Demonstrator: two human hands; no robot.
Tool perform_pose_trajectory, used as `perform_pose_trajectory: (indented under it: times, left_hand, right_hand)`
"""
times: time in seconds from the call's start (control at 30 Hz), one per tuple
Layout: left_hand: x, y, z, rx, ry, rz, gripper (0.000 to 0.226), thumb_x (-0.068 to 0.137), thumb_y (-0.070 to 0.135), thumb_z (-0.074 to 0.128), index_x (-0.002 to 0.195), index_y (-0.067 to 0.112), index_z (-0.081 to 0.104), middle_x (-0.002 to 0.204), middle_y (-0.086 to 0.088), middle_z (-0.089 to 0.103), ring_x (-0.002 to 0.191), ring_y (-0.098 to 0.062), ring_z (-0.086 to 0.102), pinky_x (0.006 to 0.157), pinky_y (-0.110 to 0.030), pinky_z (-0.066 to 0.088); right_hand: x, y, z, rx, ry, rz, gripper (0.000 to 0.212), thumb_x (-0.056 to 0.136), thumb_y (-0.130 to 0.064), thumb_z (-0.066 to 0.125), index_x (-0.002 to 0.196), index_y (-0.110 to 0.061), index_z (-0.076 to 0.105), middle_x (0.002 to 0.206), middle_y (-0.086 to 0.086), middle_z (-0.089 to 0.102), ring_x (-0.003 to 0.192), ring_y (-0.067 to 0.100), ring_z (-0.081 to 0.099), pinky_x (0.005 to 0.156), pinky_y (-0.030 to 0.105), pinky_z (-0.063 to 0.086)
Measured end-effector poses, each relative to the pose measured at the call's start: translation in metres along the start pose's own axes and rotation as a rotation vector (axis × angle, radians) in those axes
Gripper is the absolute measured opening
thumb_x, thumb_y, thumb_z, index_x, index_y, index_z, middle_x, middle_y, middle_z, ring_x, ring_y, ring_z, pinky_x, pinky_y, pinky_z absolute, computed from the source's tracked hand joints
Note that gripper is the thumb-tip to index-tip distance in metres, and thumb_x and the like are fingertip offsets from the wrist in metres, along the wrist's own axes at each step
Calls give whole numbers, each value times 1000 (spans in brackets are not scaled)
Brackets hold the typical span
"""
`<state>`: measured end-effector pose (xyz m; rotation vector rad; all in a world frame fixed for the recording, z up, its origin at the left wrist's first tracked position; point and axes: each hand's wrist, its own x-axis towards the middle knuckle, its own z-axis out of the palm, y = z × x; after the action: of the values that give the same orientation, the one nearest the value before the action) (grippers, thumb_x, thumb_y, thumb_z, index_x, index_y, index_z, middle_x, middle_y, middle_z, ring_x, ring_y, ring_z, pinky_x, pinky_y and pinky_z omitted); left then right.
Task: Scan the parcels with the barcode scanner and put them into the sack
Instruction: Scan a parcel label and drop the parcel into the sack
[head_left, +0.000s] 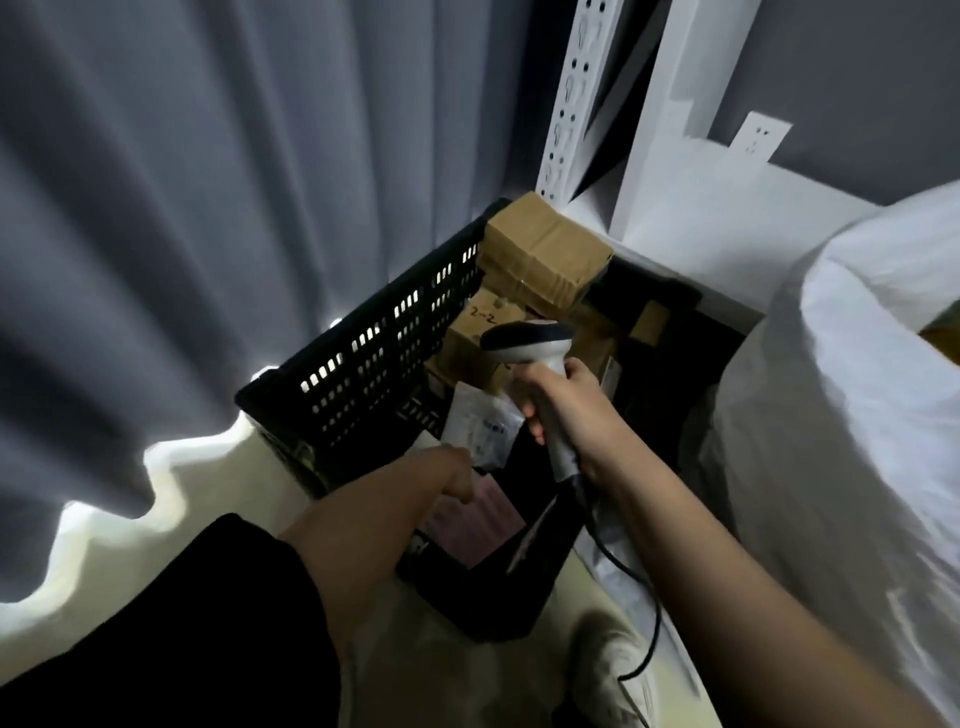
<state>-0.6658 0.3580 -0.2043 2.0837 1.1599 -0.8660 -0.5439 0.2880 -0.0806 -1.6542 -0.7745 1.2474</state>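
Nearest to me, my left forearm comes out of a black sleeve and reaches down into the near end of the crate; my left hand (453, 475) has its fingers dipped behind a pale pink flat mailer (480, 514), so I cannot tell whether it grips anything yet. Just beyond, my right hand (563, 410) wraps firmly round the handle of the grey-and-white corded barcode scanner (524, 345), whose head points left over the parcels and whose black cable trails back down toward the floor.

Under both hands sits the black perforated plastic crate (374, 358), and it looks far from emptied: a white plastic mailer bag (480, 423) stands against the near wall, and further back brown cardboard boxes (545, 249) are stacked high, one marked "2-2". Off to the right, the big white woven sack (857, 364) stands open, with a sliver of something brown just showing at its mouth, so I judge a little has gone in already. Most of the scanning and bagging is left. Behind it all hang grey curtains and a white slotted shelf upright (569, 98).
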Motion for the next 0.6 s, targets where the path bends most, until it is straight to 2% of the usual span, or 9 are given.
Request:
perform_pose_trajectory:
  times: [0.17, 0.27, 0.33, 0.4, 0.5, 0.6]
  left_hand:
    - [73, -3, 28, 149, -209, -136, 77, 91, 53, 52, 146, 7, 25, 147, -17, 36, 129, -38, 40, 108, -45, 36]
    - [98, -4, 35, 104, -345, -182, 84, 87, 60, 53, 148, 8, 28, 150, -14, 36, 132, -37, 38, 107, -42, 36]
    - [91, 1, 34, 18, -469, -186, 82, 91, 56, 52, 150, 8, 23, 152, -14, 32, 136, -35, 36, 107, -40, 37]
    - [90, 2, 36, -74, -529, -184, 79, 94, 51, 52, 152, 9, 18, 156, -13, 25, 139, -32, 32, 110, -40, 35]
    - [90, -1, 41, -191, -563, -176, 84, 91, 49, 58, 153, 12, 17, 158, -15, 20, 142, -31, 28, 112, -40, 34]
    - [89, -4, 40, -262, -566, -154, 76, 91, 46, 59, 151, 13, 25, 156, -15, 24, 142, -30, 29, 111, -40, 35]
  right_hand:
    - [12, 9, -11, 59, -1, 7, 44, 92, -23, 62, 124, 0, 44, 52, 2, 55, 38, 15, 46, 42, 25, 37]
    - [12, 10, -16, 80, 19, -6, 38, 94, -20, 60, 122, 0, 45, 52, 1, 54, 37, 14, 45, 39, 23, 37]
    - [12, 10, -19, 92, 24, -20, 38, 94, -19, 60, 122, 0, 44, 52, 0, 53, 38, 14, 44, 39, 23, 36]
    - [13, 10, -20, 111, 16, -25, 40, 94, -19, 60, 124, 0, 43, 51, 0, 53, 38, 15, 44, 39, 24, 37]
    - [13, 11, -22, 127, 8, -27, 42, 94, -19, 60, 126, 2, 42, 52, 0, 53, 39, 16, 44, 39, 25, 37]
    - [13, 13, -25, 123, 4, -36, 43, 94, -20, 60, 126, 3, 42, 53, 0, 54, 40, 15, 44, 41, 25, 37]
